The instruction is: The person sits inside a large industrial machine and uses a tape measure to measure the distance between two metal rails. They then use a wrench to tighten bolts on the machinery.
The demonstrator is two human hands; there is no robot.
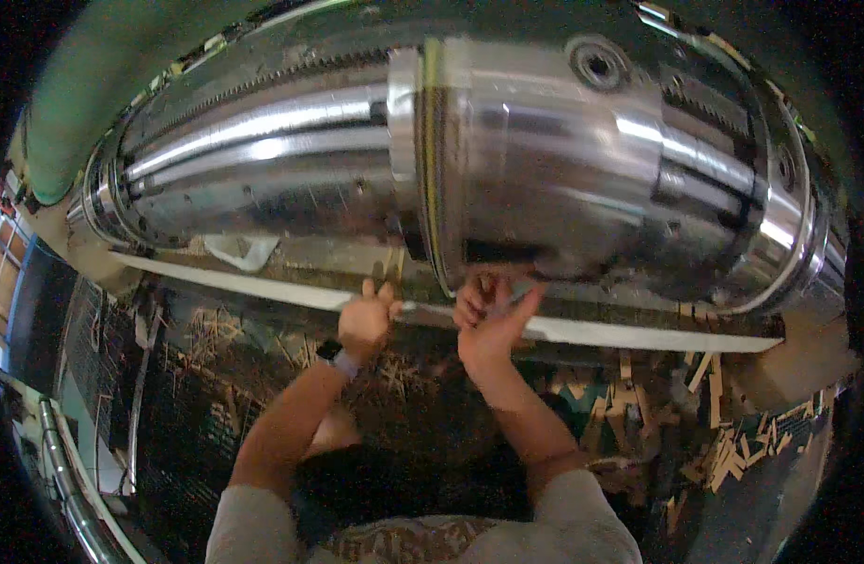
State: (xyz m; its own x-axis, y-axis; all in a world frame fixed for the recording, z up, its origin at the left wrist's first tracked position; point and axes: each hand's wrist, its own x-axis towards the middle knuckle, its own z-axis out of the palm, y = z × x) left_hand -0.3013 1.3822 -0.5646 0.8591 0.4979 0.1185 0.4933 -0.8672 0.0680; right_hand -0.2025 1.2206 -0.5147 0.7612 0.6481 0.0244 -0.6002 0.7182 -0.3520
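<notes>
A large shiny metal cylinder lies across the view, with a yellow-and-dark band around its middle. Below its left half is my left hand, fingers curled closed near the white rail. A thin yellowish strip shows just beyond those fingertips; whether they grip it is unclear. My right hand is turned palm up under the cylinder, just right of the band's lower end. Its fingers bend loosely and its thumb stands apart, with no held thing visible. The fingertips are close to a dark slot in the cylinder's underside.
Toothed strips and a round bolt fitting sit on the cylinder. Wood-coloured offcuts and thin scraps litter the space below the rail. A green pipe-like body stands at upper left, and metal rods at lower left.
</notes>
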